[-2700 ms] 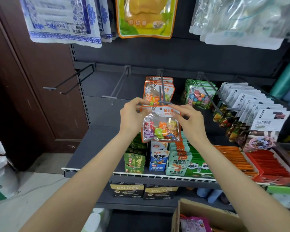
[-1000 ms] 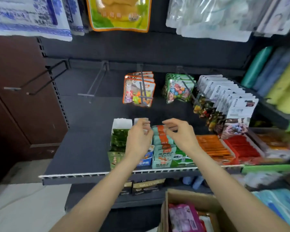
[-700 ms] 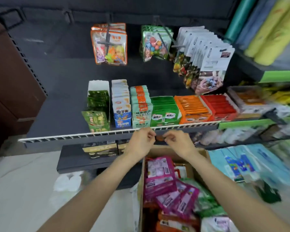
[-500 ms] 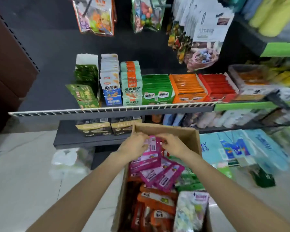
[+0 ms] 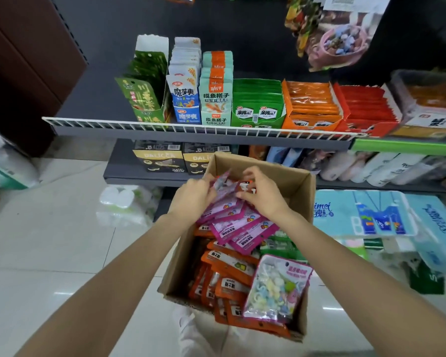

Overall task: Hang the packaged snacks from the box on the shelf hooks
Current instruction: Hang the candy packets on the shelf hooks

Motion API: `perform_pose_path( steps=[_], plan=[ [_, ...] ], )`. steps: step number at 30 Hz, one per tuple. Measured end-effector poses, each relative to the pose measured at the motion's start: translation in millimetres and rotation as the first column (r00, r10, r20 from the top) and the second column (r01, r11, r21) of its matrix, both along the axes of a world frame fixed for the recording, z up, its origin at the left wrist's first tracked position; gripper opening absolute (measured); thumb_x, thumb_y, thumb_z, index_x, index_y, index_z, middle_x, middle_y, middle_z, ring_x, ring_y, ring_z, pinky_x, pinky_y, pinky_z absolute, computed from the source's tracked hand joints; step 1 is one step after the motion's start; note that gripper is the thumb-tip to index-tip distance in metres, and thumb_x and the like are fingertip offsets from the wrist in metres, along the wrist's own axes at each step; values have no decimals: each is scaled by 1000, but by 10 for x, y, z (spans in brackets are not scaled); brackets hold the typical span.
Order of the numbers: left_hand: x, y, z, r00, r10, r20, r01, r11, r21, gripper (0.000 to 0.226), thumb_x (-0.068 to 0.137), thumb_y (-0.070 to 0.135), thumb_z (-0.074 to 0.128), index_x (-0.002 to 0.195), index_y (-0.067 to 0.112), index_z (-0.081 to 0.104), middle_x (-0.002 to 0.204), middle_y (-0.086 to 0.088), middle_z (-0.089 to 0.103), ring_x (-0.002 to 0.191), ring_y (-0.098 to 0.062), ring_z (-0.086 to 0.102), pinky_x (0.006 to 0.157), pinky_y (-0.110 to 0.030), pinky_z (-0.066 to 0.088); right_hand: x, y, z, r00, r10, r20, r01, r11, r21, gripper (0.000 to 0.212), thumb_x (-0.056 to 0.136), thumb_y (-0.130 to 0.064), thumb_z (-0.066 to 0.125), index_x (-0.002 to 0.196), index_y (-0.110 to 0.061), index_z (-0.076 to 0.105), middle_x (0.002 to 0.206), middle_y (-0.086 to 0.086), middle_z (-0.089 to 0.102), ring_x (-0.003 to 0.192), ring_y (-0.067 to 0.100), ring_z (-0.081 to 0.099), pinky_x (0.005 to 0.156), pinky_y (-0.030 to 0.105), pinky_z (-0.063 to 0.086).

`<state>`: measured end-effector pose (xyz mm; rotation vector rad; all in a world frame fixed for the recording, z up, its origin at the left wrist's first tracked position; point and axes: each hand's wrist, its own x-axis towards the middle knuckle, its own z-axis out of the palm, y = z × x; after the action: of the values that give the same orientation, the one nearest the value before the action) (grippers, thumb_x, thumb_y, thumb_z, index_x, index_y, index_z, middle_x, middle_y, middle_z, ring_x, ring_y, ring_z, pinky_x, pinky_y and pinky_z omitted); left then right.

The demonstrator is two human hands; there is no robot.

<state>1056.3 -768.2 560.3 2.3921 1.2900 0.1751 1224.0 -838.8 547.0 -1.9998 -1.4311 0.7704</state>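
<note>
Left hand: we logged the left hand [image 5: 191, 199] inside the far end of the cardboard box [image 5: 298, 181], fingers curled onto the top edge of a pink packet [image 5: 223, 185], pinching it.
Right hand: the right hand [image 5: 262, 195] sat just beside the left, fingers bent over the same pile; whether it gripped anything we could not tell.
Risk 1: we judged that the pink packets [image 5: 238, 228], overlapping directly under both hands, could lift together, because the pinch spanned stacked edges.
Risk 2: we judged a top-edge grip could let the slick film slip, or crease the hang hole.
Packet look: glossy magenta film, white label panel, small coloured print, flat and limp.
Packet place: under the fingertips, atop orange packets [image 5: 229, 264] nearer the wrists.
Hooks: out of view above the hands.
</note>
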Motion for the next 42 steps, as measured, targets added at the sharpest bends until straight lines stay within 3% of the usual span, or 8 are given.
perform_pose_path(
  steps=[5,13,16,22,25,32,37,42],
  plan=[
    [-219,-20,89,917,299,263,-264,951,-158,21,85,12,58,104,5,65,96,-9,71,92,-24,66,83,-30,51,-33,100,-3,994,87,72,-87,996,-10,28,86,-12,65,114,-16,60,112,5,64,106,20,59,93,33,46],
    [-237,-22,302,867,341,362,-317,940,-126,16,90,8,54,101,1,64,100,-10,70,95,-20,65,73,-21,47,-58,300,84,967,174,188,-184,982,38,10,87,-19,64,93,-12,68,105,4,61,98,20,55,85,35,43],
    [-296,61,412,829,357,429,-342,933,-115,15,94,10,53,98,1,64,99,-9,70,89,-14,63,67,-17,43,3,295,289,990,130,49,-135,983,121,9,92,-21,57,85,-16,59,86,-6,63,77,8,56,66,25,40],
    [-285,174,696,813,276,513,-258,960,-107,14,94,13,52,89,5,62,82,-1,66,74,-11,58,54,-6,36,98,307,791,986,74,-151,-37,972,232,18,92,-18,58,74,-21,54,79,-2,65,73,9,60,61,16,44],
    [-186,184,877,810,234,537,-213,972,-102,17,95,18,51,80,12,54,65,6,57,58,-7,48,52,-15,35,64,314,1035,979,56,-195,2,958,286,15,93,-17,56,78,-16,57,75,-8,63,68,2,59,61,13,43],
    [-62,177,1373,788,156,595,-135,988,-79,15,89,24,63,93,10,60,90,-8,68,83,-23,64,72,-36,52,2,354,1501,985,-72,-159,134,895,425,15,93,-20,56,79,-25,55,76,-10,62,73,3,61,63,16,45],
    [-82,208,1761,735,232,638,-295,955,-7,12,88,20,65,85,14,56,80,1,62,68,-8,55,54,-6,40,-99,324,1893,975,78,-209,31,881,472,40,89,-11,61,115,-35,41,97,-14,60,87,-2,61,60,14,52],
    [-70,399,2049,595,342,728,-355,924,-145,21,79,23,74,83,6,63,83,-9,69,75,-21,64,59,-26,45,-147,399,2095,997,53,-48,-22,863,504,32,88,-11,62,113,-29,61,107,-6,55,94,1,50,69,-4,36]
  ],
)
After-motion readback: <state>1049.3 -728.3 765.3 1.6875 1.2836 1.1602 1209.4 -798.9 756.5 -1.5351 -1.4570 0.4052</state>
